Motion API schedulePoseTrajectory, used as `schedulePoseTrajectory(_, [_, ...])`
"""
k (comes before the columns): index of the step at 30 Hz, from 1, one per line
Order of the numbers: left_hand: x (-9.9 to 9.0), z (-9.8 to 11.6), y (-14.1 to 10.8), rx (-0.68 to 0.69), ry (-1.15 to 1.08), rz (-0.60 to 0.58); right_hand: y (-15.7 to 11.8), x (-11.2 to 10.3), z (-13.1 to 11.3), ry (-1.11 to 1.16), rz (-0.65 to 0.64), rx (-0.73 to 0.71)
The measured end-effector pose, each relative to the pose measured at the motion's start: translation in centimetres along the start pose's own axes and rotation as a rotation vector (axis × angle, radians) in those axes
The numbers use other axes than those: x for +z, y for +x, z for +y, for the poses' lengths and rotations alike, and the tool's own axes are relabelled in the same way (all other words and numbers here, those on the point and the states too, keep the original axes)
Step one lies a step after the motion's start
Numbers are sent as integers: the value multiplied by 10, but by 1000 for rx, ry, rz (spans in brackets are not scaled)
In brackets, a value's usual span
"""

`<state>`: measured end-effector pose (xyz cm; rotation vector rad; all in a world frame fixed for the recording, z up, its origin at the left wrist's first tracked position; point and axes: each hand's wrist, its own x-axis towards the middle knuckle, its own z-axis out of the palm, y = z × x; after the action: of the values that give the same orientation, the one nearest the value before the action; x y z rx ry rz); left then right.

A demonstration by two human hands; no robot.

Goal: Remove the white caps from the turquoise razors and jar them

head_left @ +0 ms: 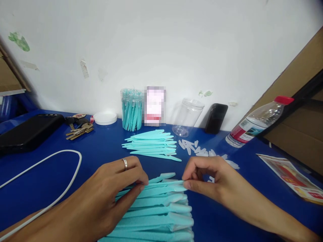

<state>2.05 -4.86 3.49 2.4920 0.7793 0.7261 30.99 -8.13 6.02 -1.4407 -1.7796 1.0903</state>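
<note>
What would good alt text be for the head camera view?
The left hand and right hand pinch a teal stick between them above a pile of similar sticks on a blue table. Beyond are a second teal pile, whitish pieces, a jar of teal sticks, an empty clear jar and a red-capped bottle.

One slim turquoise stick (160,185), its right end pale and translucent, extends crosswise over a pile of similar sticks (158,211). The pile lies well short of the blue surface's (217,220) far edge.
</note>
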Motion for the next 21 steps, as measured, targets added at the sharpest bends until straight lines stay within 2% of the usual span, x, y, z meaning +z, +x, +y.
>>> schedulePoseTrajectory(7, [4,-1,-1,77,37,-4,-3,2,1,-18,-35,-15])
schedulePoseTrajectory(11, [2,0,0,95,49,65,-3,1,2,-60,-82,-20])
schedulePoseTrajectory(18, [-7,-10,5,11,98,144,-2,-6,-3,-42,-89,-65])
schedulePoseTrajectory(21, [-7,-17,6,-25,126,108,-3,-9,-6,-15,-32,-77])
